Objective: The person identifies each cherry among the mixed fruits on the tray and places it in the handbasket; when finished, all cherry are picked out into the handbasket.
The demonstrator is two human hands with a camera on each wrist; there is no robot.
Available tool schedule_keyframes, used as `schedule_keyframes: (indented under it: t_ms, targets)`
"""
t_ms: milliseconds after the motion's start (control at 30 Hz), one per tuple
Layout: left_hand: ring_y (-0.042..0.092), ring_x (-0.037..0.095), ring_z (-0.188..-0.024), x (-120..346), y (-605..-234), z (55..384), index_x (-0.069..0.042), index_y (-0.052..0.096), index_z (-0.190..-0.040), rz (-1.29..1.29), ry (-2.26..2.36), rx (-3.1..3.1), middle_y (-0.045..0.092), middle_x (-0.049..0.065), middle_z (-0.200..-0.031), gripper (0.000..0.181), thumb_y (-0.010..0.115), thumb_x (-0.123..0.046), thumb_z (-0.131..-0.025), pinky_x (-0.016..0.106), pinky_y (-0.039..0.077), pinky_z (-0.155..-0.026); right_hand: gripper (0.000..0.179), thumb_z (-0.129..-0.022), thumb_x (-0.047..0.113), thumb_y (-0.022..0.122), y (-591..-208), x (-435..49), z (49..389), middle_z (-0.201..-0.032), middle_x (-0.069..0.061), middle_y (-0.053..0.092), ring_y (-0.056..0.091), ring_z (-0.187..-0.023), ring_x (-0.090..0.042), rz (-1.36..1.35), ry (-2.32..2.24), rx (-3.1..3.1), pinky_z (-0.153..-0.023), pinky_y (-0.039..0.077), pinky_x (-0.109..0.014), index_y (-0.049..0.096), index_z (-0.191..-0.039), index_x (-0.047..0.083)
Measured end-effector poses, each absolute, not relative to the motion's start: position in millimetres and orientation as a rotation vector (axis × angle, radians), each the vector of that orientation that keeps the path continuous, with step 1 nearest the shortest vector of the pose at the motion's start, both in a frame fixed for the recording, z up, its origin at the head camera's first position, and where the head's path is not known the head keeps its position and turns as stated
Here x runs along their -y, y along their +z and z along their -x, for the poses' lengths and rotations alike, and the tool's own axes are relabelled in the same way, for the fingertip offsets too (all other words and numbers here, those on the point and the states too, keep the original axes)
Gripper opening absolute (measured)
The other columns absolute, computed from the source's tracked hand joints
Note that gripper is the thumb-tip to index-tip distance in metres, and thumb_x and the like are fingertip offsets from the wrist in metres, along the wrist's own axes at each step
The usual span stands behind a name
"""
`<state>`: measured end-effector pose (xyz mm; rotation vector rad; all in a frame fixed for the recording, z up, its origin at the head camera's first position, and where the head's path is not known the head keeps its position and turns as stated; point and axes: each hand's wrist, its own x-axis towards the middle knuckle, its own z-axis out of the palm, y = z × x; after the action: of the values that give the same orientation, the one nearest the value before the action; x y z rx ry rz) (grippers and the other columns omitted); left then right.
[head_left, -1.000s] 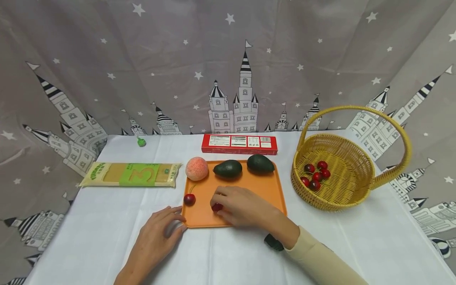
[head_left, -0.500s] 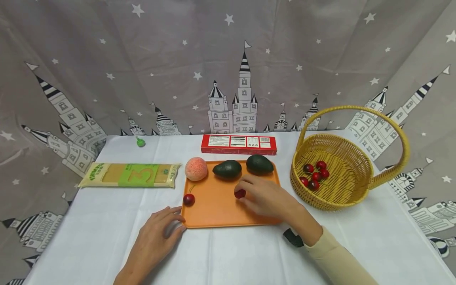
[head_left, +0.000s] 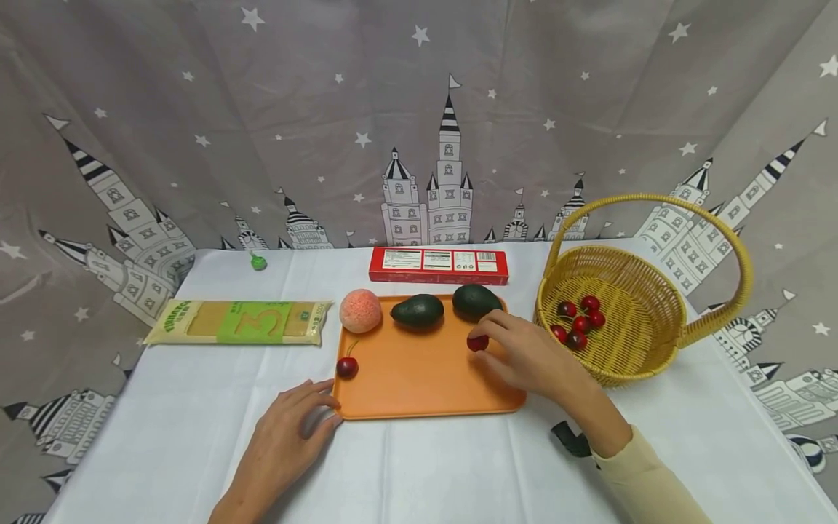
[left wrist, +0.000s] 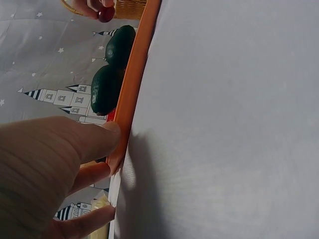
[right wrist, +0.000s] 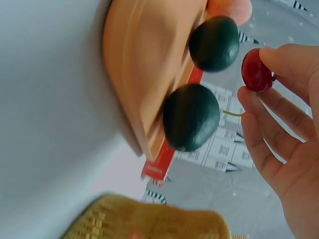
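Observation:
My right hand pinches a dark red cherry between thumb and fingertips, above the right part of an orange tray. In the right wrist view a thin green stem shows below the held cherry. My left hand rests at the tray's near left corner, thumb and fingertips touching its rim, fingers fairly straight. Another cherry with its stem lies by the tray's left edge. Two avocados and a peach sit along the far side. Several cherries lie in a wicker basket.
The basket's tall handle arches up at the right. Behind the tray lies a red box. A packet of noodles is at the left, and a small green item lies farther back. A patterned curtain hangs behind the table.
My right hand has carried the cherry rightward across the tray, from near its middle towards the basket side. The left hand stays at the tray corner.

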<state>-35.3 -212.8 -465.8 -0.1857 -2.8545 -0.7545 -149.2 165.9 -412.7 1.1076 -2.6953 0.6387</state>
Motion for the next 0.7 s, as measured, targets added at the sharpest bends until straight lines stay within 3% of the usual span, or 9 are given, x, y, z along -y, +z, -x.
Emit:
schedule_keyframes:
  t_ms: [500,700]
  targets:
    - [0.065,0.038,-0.130,212.1,-465.7,34.9,-0.020,0.079,-0.100,0.187,-0.743,2.837,0.075,0.008,-0.133,0.021,0.093,-0.014,-0.085,0.064,0.052,-0.109,0.031,-0.089,0.011,0.088,-401.6,-211.3,142.4,-0.111,0.003,0.071,0.071,-0.096,-0.016,-0.926,0.670,2.676,-0.083,0.067,-0.036,0.074,-0.117,0.016]
    - [0.064,0.038,-0.132,210.9,-465.0,35.1,-0.020,0.079,-0.101,0.159,-0.748,2.871,0.075,0.008,-0.134,0.020,0.092,-0.015,-0.086,0.064,0.050,-0.111,0.032,-0.090,0.013,0.088,-398.1,-229.1,141.7,-0.115,0.001,0.071,0.069,-0.106,-0.020,-0.830,0.682,2.692,-0.090,0.067,-0.044,0.074,-0.119,0.016]
